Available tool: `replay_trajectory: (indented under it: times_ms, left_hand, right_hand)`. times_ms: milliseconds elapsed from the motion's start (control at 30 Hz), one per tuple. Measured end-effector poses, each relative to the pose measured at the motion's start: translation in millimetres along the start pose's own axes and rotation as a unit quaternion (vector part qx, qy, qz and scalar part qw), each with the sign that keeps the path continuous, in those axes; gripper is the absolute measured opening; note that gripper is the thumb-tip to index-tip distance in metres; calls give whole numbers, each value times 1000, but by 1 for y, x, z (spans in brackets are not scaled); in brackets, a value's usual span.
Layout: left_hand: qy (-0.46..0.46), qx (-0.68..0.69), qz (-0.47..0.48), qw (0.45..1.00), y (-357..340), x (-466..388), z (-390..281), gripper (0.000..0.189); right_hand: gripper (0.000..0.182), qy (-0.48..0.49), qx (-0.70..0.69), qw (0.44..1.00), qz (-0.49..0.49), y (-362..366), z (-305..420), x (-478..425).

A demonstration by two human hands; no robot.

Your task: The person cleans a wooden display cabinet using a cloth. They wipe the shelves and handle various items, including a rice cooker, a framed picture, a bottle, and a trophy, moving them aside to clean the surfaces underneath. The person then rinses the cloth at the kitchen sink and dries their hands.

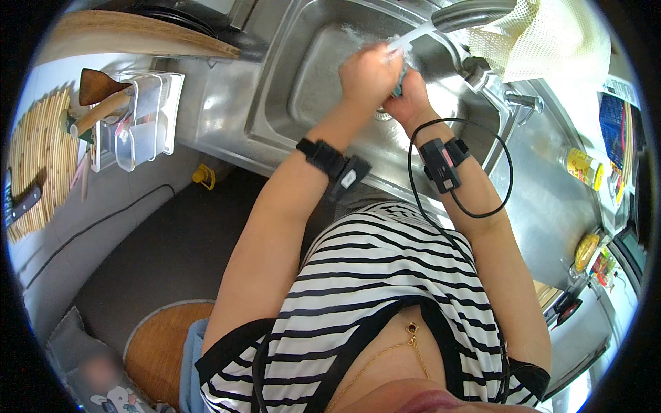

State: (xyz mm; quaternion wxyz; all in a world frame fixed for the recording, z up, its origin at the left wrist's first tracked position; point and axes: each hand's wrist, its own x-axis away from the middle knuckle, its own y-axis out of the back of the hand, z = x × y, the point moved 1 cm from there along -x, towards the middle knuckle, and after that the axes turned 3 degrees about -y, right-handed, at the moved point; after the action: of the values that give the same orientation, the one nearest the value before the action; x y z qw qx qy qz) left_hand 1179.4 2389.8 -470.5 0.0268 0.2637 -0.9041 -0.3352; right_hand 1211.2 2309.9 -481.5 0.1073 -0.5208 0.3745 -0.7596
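Observation:
Water runs from the faucet (472, 16) onto my two hands, which are close together over the stainless steel sink (320, 77). My left hand (369, 72) is closed and blurred, with water splashing on its knuckles. A bluish-green cloth or sponge (400, 82) shows between the hands; its exact kind cannot be told. My right hand (412, 95) grips the lower part of it, above the drain (382, 114). The palms and most of the held thing are hidden. Each wrist wears a black strap with a small device, and a black cable loops from the right one.
A cream mesh cloth (537, 41) hangs beside the faucet. Right of the sink stand a yellow-labelled jar (583, 168) and a blue basket (612, 129). At left are a wooden board (134, 33), a utensil rack (147, 118) with a wooden spatula (100, 86), and a knife (26, 204).

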Motion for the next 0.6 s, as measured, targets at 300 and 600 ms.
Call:
replay_trajectory:
  times_ms: [300, 600]
  left_hand:
    - [-70, -10, -27, 997, 2, 10, -28, 30]
    - [0, -10, -84, 996, -16, -5, 5, 27]
  right_hand:
    - [57, -62, 23, 976, 205, 14, 32, -16]
    - [45, 16, 34, 999, 20, -11, 3, 17]
